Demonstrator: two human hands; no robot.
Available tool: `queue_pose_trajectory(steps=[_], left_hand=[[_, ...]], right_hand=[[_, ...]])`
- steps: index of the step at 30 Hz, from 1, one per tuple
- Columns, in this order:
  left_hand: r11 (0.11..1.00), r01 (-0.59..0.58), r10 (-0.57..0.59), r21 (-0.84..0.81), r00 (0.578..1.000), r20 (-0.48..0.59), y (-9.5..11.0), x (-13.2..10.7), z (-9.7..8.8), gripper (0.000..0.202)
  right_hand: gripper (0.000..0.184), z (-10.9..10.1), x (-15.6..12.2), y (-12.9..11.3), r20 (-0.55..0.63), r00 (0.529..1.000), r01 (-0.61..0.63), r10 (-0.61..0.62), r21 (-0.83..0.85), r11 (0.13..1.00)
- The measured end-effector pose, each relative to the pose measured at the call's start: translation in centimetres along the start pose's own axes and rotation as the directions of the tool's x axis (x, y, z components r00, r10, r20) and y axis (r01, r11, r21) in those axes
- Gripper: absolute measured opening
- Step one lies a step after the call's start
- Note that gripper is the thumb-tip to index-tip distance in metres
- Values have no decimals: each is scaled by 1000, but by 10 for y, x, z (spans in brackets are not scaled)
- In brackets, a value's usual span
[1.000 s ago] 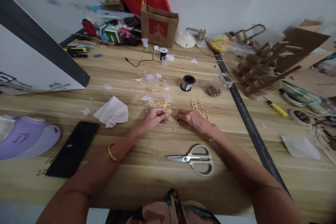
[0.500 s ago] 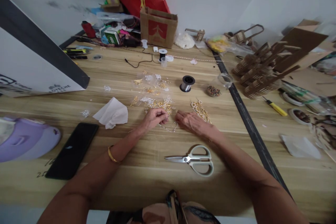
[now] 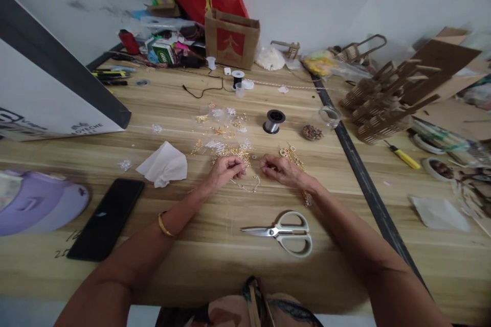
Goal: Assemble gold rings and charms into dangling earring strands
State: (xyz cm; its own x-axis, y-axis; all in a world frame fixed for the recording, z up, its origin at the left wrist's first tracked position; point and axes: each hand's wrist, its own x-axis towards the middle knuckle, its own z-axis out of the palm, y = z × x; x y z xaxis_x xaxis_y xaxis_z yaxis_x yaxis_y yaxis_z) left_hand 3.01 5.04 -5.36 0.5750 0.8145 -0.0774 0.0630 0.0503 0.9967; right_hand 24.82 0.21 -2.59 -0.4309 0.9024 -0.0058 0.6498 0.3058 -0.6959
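My left hand [image 3: 227, 171] is closed in a pinch beside a heap of small gold and silver jewellery findings [image 3: 232, 152]. From under its fingers a thin beaded chain [image 3: 251, 190] curves across the wood to the right. My right hand [image 3: 279, 169] has its fingers curled together just right of that chain, apart from it; whatever is between the fingertips is too small to make out. Gold chains [image 3: 294, 157] lie behind and partly under my right hand and wrist. Nearer to me rest scissors [image 3: 274, 232] with pale green handles, blades closed and pointing left.
A wire spool [image 3: 273, 121] and a jar of coloured beads [image 3: 312, 132] stand beyond my hands. To the left lie a white tissue [image 3: 163, 164] and a black phone [image 3: 106, 219]. Small wooden baskets [image 3: 379, 107] and a yellow-handled cutter [image 3: 402, 156] are at the right.
My right hand has drawn slightly right, away from the chain's right end, which now lies uncovered on the table. The left hand has barely moved and stays pinched.
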Motion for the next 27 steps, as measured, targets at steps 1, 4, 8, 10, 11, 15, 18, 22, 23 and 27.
queue_pose_trajectory(steps=[1, 4, 8, 10, 11, 15, 18, 22, 23, 27], left_hand=[[1000, -2, 2, -1, 1000, 1, 0, 0, 0, 24], [1000, -9, 9, 0, 1000, 2, -1, 0, 0, 25], [1000, -19, 19, 12, 1000, 2, -1, 0, 0, 27], [1000, -21, 21, 16, 1000, 0, -1, 0, 1, 27], [1000, -18, 18, 18, 1000, -3, -1, 0, 1, 27], [1000, -4, 4, 22, 1000, -5, -1, -1, 4, 26], [999, -2, 3, 32, 1000, -8, 1, -1, 5, 25], [999, -13, 14, 50, 1000, -27, 2, -2, 4, 25], [999, -13, 15, 51, 999, -30, 2, -1, 4, 25], [999, -3, 5, 44, 999, -52, 2, -1, 4, 24]], right_hand=[[12, 0, 0, 0, -15, 1000, 8, -8, -35, 999], [11, -1, 0, -4, -6, 998, 63, -65, -181, 982], [11, 0, -1, -11, 103, 987, 145, -120, -296, 944], [10, 3, -2, -14, 133, 984, 157, -117, -342, 926], [10, 4, -2, -16, 141, 984, 158, -113, -370, 916], [16, 11, -1, -20, 146, 988, 125, -59, -500, 857], [16, 15, 0, -19, 146, 989, 97, -18, -560, 823], [17, 14, 2, -14, 89, 994, 93, -57, -479, 873], [16, 13, 2, -12, 68, 995, 98, -76, -430, 897], [15, 7, 2, -7, 33, 992, 123, -119, -233, 965]])
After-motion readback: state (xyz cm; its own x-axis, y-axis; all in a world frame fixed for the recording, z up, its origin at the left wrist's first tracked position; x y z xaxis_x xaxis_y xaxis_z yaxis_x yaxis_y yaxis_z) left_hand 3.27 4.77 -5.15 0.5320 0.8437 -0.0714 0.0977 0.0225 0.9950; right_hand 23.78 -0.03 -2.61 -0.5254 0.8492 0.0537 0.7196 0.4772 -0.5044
